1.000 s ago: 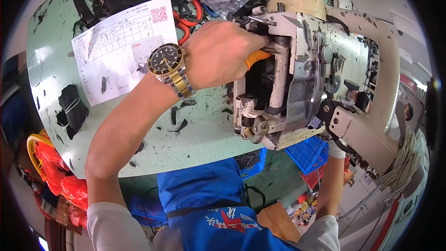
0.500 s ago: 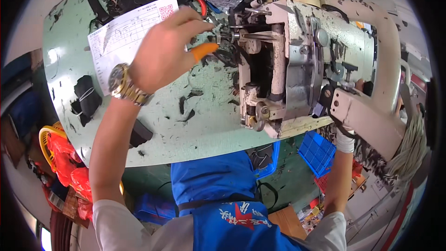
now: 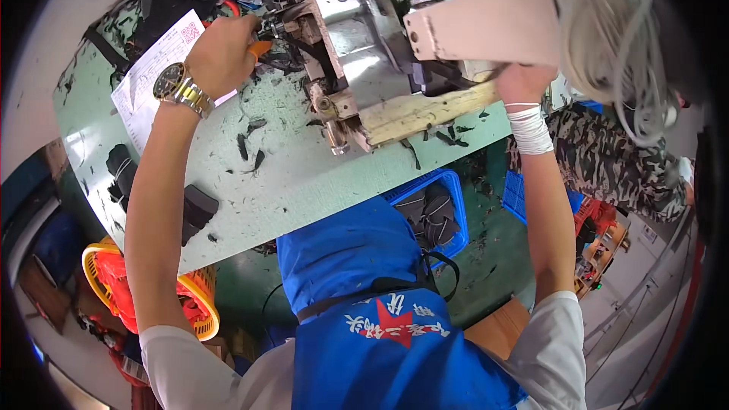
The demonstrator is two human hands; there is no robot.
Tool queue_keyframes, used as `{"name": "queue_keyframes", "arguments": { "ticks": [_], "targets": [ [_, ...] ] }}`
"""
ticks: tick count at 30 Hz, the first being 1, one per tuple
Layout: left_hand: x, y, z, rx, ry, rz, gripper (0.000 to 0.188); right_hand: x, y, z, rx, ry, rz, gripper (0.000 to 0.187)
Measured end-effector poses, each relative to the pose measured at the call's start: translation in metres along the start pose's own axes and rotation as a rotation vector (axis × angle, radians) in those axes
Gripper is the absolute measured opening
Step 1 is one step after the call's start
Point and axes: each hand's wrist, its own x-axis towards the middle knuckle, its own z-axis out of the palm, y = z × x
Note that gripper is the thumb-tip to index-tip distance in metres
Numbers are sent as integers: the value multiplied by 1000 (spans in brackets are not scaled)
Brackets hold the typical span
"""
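A cream-painted industrial machine (image 3: 433, 110) with a shiny metal cover stands on the pale green table. It looks like a sewing machine. At its left end my left hand (image 3: 220, 57) is closed, finger and thumb around a small metal knob (image 3: 269, 28). An orange finger cover sits on that thumb, and a metal watch (image 3: 182, 89) on the wrist. My right hand (image 3: 525, 82) is at the machine's right side, under its cream arm (image 3: 486, 23). Its fingers are hidden there. White cord (image 3: 529, 129) wraps that wrist. A printed sheet (image 3: 140, 106) lies beneath my left hand.
Black scraps (image 3: 243, 144) litter the green table (image 3: 281, 182). Dark fabric bundles (image 3: 199, 209) lie along its left side. Below are a yellow basket (image 3: 205, 285) with red bags and a blue crate (image 3: 459, 216) holding dark pieces. A person's camouflage-clad leg (image 3: 600, 156) is at right.
The view has shifted, so the machine appears higher and further left. More of my right hand shows beneath the machine arm. My left fingers remain at the knob and look more curled.
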Motion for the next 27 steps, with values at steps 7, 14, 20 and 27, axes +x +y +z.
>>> {"name": "queue_keyframes", "arguments": {
  "ticks": [7, 14, 20, 27],
  "targets": [
    [6, 1, 0, 168, -153, -16, 16, 20, -51, 3, 58, 172, 108, 29],
    [-7, 24, 15, 172, 64, -162, 37, 25, -62, 0, 74, 147, 201, 30],
    [1, 41, 19, 306, 143, -290, 44, 26, -62, 2, 21, 202, 184, 33],
    [-14, 48, 20, 252, 164, -417, 37, 22, -63, 2, 73, 204, 173, 27]
  ]
}}
